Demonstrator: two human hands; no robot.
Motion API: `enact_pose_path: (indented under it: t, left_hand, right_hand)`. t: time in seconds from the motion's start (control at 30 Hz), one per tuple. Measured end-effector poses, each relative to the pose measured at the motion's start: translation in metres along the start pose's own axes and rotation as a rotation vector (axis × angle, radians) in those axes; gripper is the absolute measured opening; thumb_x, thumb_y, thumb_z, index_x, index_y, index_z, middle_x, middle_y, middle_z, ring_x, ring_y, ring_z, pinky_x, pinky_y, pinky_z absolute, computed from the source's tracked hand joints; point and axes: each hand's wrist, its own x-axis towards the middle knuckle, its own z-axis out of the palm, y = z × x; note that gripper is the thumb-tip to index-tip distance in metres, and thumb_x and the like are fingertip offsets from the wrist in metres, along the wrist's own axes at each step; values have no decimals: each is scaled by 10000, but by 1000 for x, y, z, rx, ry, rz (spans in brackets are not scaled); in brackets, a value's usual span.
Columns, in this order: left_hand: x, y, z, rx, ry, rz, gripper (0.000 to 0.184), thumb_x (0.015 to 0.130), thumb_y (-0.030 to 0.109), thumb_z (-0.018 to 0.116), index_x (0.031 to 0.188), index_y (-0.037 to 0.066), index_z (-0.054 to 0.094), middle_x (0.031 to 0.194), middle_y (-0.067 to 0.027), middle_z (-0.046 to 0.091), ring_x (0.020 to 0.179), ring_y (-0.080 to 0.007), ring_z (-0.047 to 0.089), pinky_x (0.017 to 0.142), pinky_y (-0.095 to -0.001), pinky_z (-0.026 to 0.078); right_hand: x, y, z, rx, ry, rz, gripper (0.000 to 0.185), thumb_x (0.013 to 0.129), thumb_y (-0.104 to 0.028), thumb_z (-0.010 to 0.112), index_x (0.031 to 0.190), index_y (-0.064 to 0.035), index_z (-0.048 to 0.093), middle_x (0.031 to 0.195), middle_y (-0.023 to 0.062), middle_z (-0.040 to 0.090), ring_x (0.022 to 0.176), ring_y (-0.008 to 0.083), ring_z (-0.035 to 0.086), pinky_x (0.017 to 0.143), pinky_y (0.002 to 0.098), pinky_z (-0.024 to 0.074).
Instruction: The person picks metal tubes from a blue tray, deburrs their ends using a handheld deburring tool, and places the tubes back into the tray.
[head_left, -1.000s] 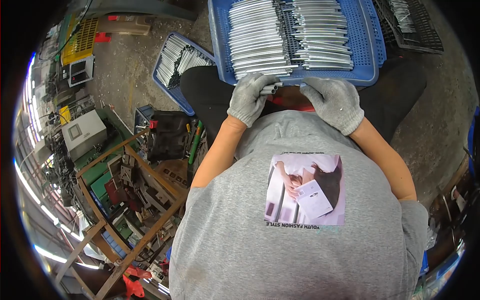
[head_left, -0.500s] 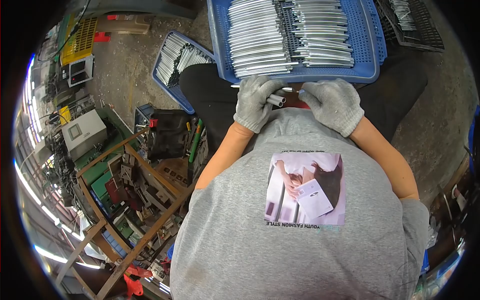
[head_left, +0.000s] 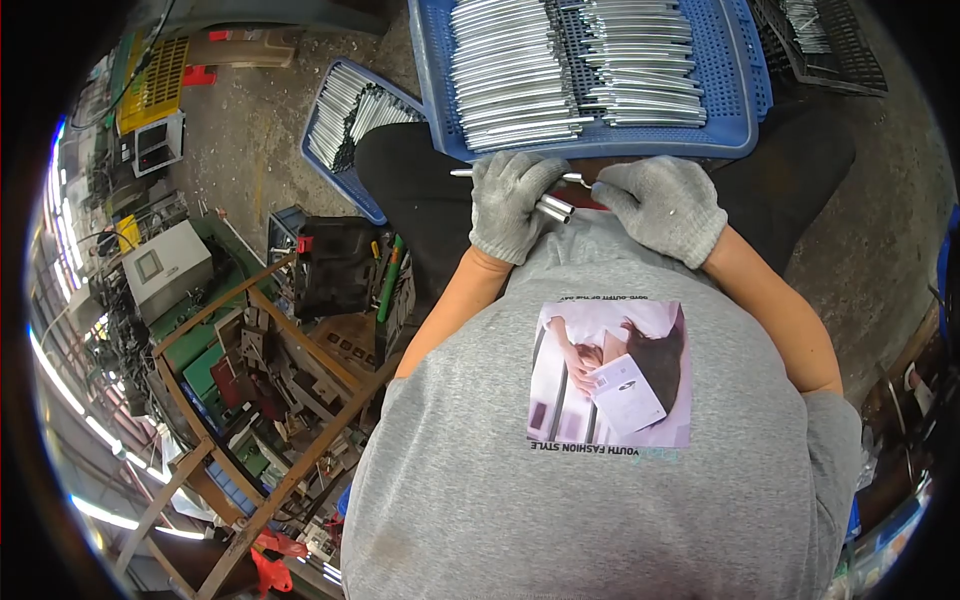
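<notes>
My left hand point(head_left: 512, 205), in a grey knit glove, is closed round a few short metal tubes point(head_left: 555, 208). One tube lies crosswise at the fingers, its end point(head_left: 572, 178) pointing at the other hand. My right hand point(head_left: 668, 205), gloved too, is pinched on a small thin piece at that tube's end, too small to make out. Just beyond both hands, the blue basket point(head_left: 640, 145) holds two stacks of metal tubes, a left stack point(head_left: 510, 75) and a right stack point(head_left: 645, 70).
A smaller blue basket point(head_left: 372, 205) of tubes stands on the floor at the left. Dark crates point(head_left: 850, 60) sit at the upper right. A wooden frame point(head_left: 275, 510), a black case point(head_left: 340, 265) and a grey box point(head_left: 168, 262) are at the left.
My left hand has shifted slightly toward my body and turned, and one tube now lies crosswise, apart from the others. My right hand has stayed close to the tube ends.
</notes>
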Motion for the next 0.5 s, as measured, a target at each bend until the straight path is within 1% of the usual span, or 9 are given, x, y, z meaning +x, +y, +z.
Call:
enact_pose_path:
  t: [0.1, 0.13, 0.2, 0.23, 0.3, 0.33, 0.4, 0.43, 0.5]
  left_hand:
    - [1, 1, -1, 15, 0, -5, 282, 858, 294, 721, 1083, 124, 741, 991, -52, 704, 906, -267, 632, 866, -411, 433]
    - [0, 1, -1, 17, 1, -7, 282, 858, 294, 721, 1083, 124, 741, 991, -52, 704, 906, -267, 632, 866, -411, 433]
    - [0, -1, -1, -18, -8, 8, 286, 855, 293, 722, 1084, 122, 741, 990, -53, 706, 912, -270, 634, 870, -411, 434]
    - [-1, -1, 0, -20, -9, 8, 286, 855, 293, 722, 1084, 122, 741, 990, -53, 706, 912, -270, 634, 870, -411, 434]
    - [-2, -2, 2, -41, -15, -28, 277, 854, 284, 722, 1078, 124, 744, 983, -50, 705, 915, -270, 636, 872, -410, 433]
    - [-4, -3, 3, -40, -16, -28, 277, 854, 284, 722, 1078, 124, 744, 983, -50, 705, 915, -270, 636, 872, -410, 433]
    - [-4, -4, 5, -19, -8, -19, 270, 852, 274, 723, 1078, 128, 747, 982, -48, 708, 914, -265, 637, 868, -406, 436]
    - [-3, -3, 5, -21, -8, -17, 270, 852, 274, 723, 1078, 128, 747, 982, -48, 708, 914, -265, 637, 868, -406, 436]
    - [2, -3, 4, 12, -22, -26, 249, 837, 227, 727, 1066, 128, 736, 963, -55, 697, 922, -273, 641, 857, -411, 444]
  right_hand:
    - [5, 1, -6, 99, 47, 45, 254, 965, -343, 641, 947, -142, 796, 830, 129, 741, 770, 350, 718, 688, 466, 553]
    - [7, 1, -5, 98, 46, 43, 254, 965, -343, 641, 947, -142, 796, 830, 129, 741, 770, 350, 718, 688, 466, 553]
    - [10, 3, -4, 52, 60, 80, 271, 958, -338, 628, 919, -131, 800, 868, 129, 756, 806, 348, 732, 740, 468, 574]
    - [10, 4, 0, 53, 60, 81, 271, 958, -338, 628, 919, -131, 800, 868, 129, 756, 806, 348, 732, 740, 468, 574]
    - [10, 7, 5, 25, -30, 100, 274, 962, -339, 619, 935, -138, 803, 889, 132, 760, 818, 356, 730, 746, 468, 575]
    - [9, 7, 5, 27, -30, 100, 274, 962, -339, 619, 935, -138, 803, 889, 132, 760, 818, 356, 730, 746, 468, 575]
    - [5, 4, 1, 113, -109, 50, 254, 964, -338, 640, 981, -143, 802, 864, 136, 753, 799, 352, 730, 714, 452, 567]
    - [6, 9, 4, 112, -108, 53, 254, 964, -338, 640, 981, -143, 802, 864, 136, 753, 799, 352, 730, 714, 452, 567]
    - [14, 21, 9, 328, -16, 62, 270, 968, -346, 631, 998, -139, 802, 867, 132, 757, 820, 351, 735, 739, 450, 574]
